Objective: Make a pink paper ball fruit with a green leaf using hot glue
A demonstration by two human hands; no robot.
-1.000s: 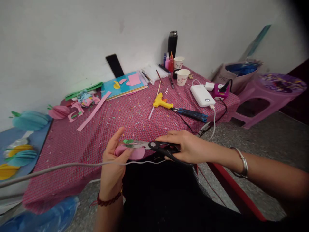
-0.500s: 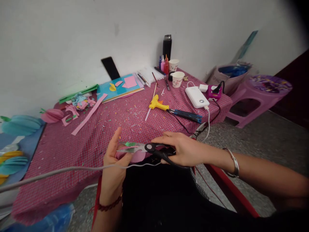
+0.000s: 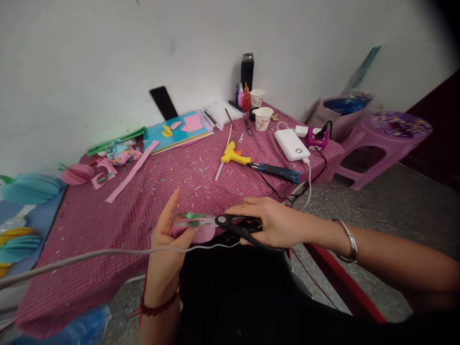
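My left hand [image 3: 166, 244] pinches a small pink folded-paper piece [image 3: 201, 233] with a green paper bit [image 3: 194, 216] on top, just off the near edge of the table. My right hand [image 3: 273, 223] grips black-handled scissors [image 3: 230, 223]; their blades lie across the green bit and the pink piece. Both hands hover over my dark lap.
The table has a pink checked cloth [image 3: 108, 225] strewn with paper scraps. On it lie a yellow glue gun [image 3: 234, 154], a white power bank [image 3: 292, 143], paper cups [image 3: 263, 117], coloured paper sheets [image 3: 176, 129] and a pink strip [image 3: 132, 171]. A purple stool [image 3: 388, 139] stands right. A grey cable [image 3: 89, 254] crosses in front.
The view shifted slightly, so the table appears further left. The hands keep the same grip, with the scissors' blades still at the green bit.
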